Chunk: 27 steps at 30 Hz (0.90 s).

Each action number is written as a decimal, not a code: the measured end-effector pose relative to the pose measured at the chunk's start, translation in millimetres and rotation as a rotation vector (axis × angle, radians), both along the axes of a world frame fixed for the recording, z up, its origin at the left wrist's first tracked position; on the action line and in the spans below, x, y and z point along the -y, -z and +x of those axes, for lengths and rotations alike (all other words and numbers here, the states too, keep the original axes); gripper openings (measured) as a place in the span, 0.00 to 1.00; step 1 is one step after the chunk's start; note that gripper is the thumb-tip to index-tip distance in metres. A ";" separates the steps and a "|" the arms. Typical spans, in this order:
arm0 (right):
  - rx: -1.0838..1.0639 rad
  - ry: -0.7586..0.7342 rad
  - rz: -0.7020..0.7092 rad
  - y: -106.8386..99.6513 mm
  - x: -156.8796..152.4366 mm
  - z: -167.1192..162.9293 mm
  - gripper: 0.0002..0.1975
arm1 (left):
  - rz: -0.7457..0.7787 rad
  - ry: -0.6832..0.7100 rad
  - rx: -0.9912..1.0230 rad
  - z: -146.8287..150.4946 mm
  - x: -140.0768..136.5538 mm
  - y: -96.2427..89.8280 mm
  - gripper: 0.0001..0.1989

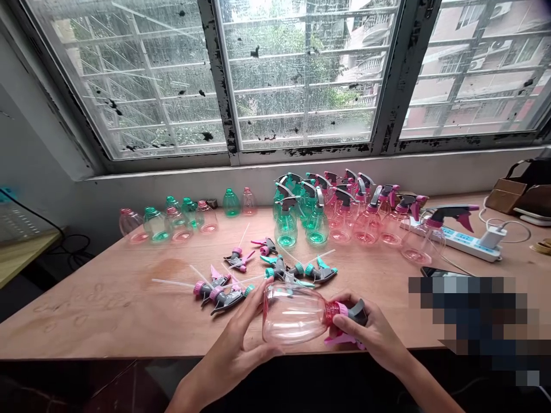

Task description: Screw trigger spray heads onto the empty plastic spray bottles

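A clear pink spray bottle [295, 314] lies sideways above the table's front edge, its base to the left. My left hand [241, 332] cups the base between thumb and fingers. At the neck, my right hand [365, 330] grips the pink collar of a grey trigger sprayer [357, 312]; its pink trigger points down. Just behind the bottle lie loose trigger sprayers: grey ones with pink collars [226, 298] and grey ones with teal collars [322, 272], their thin white tubes sticking out.
Bottles without sprayers, pink [207, 219] and green [231, 203], stand at the back left. Several green bottles [286, 228] and pink bottles [365, 228] with sprayers crowd the back right. Beside them are a white power strip [462, 241], a phone [443, 272] and a brown bag [510, 195].
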State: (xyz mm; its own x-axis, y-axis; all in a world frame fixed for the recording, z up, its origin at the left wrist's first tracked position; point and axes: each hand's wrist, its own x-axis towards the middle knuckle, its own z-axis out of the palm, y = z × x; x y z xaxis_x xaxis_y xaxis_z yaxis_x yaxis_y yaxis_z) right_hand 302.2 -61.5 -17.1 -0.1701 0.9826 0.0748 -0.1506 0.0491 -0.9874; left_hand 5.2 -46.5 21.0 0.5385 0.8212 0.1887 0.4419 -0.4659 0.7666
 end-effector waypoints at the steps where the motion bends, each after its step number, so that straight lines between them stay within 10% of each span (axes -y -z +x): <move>1: -0.001 0.002 0.014 0.1 0.1 -0.3 0.17 | 0.047 0.016 -0.025 0.4 0.1 -1.4 0.45; 8: -0.228 -0.090 -0.085 0.9 -1.9 -11.5 0.18 | 0.646 -0.018 -0.180 3.3 4.2 -9.5 0.37; 12: -0.263 -0.121 -0.114 -4.6 3.5 -19.9 0.19 | 0.588 -0.036 -0.175 3.8 10.5 -12.0 0.48; 19: -0.401 -0.218 -0.429 -5.7 4.3 -21.3 0.27 | 0.773 -0.051 -0.067 5.9 16.2 -24.0 0.30; 24: -0.434 -0.230 -0.442 -3.1 3.6 -21.2 0.25 | 0.499 0.049 0.024 3.4 17.3 -24.0 0.39; 27: -0.391 -0.286 -0.469 -2.4 4.7 -24.2 0.29 | 0.442 -0.001 0.218 5.2 14.4 -13.2 0.28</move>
